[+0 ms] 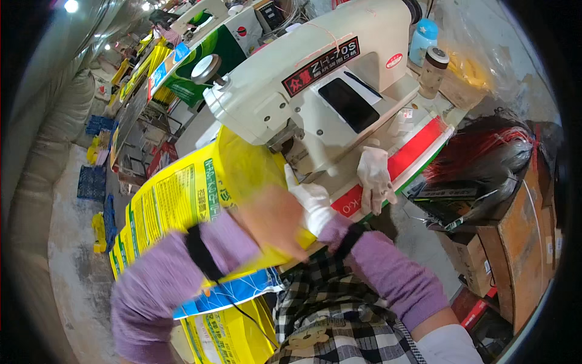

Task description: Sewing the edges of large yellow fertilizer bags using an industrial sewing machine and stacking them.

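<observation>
A large yellow printed bag (pixel 160 200) lies under the head of a white industrial sewing machine (pixel 248 106), its upper edge close to the needle area. My left hand (pixel 273 221), bare and smeared by motion, is over the bag; its fingers cannot be made out. In a white glove, my right hand (pixel 310 203) grips the bag's right edge just below the machine head, one finger stretched along it. A spare white glove (pixel 376 176) drapes over the table edge to the right. Beneath the yellow bag shows a blue and white bag (pixel 233 295).
A phone (pixel 348 102) rests on the machine's base. Behind it stand a jar (pixel 433 73) and a light blue bottle (pixel 423 37). Cardboard boxes (pixel 515 249) and bundled plastic are on the right. More yellow bags (pixel 227 337) lie by my lap; blue crates (pixel 91 182) are at left.
</observation>
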The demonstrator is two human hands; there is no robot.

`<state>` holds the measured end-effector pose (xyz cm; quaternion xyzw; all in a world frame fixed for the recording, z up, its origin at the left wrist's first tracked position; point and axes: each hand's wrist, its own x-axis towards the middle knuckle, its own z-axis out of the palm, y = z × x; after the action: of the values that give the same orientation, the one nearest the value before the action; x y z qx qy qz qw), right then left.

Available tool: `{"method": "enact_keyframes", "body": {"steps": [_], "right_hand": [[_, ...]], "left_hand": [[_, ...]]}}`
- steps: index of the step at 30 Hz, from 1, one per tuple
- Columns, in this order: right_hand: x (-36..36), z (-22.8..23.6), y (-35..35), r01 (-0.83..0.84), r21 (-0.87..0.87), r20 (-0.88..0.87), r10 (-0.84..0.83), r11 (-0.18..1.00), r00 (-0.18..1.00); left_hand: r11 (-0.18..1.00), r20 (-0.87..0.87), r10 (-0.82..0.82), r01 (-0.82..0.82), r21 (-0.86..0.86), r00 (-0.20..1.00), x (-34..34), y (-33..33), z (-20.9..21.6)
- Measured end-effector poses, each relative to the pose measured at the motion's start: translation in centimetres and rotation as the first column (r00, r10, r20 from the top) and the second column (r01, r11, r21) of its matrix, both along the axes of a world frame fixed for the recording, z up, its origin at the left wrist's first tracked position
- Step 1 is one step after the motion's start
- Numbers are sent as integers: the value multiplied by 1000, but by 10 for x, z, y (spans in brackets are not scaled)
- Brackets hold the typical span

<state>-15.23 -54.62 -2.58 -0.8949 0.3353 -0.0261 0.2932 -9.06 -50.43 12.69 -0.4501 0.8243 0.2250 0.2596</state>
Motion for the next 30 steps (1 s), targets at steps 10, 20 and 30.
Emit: {"method": "enact_keyframes", "body": {"steps": [10, 20, 30], "right_hand": [[-70, 6, 57, -4, 296, 124, -34, 955, 992], [-30, -25, 11, 113, -160, 577, 0, 981, 816], [-4, -70, 19, 52, -234, 99, -29, 971, 995]], "left_hand": [[973, -272, 227, -232, 17, 935, -27, 135, -115], [942, 70, 282, -263, -208, 957, -6, 40, 67], [470, -138, 415, -342, -814, 899, 150, 104, 54]]}}
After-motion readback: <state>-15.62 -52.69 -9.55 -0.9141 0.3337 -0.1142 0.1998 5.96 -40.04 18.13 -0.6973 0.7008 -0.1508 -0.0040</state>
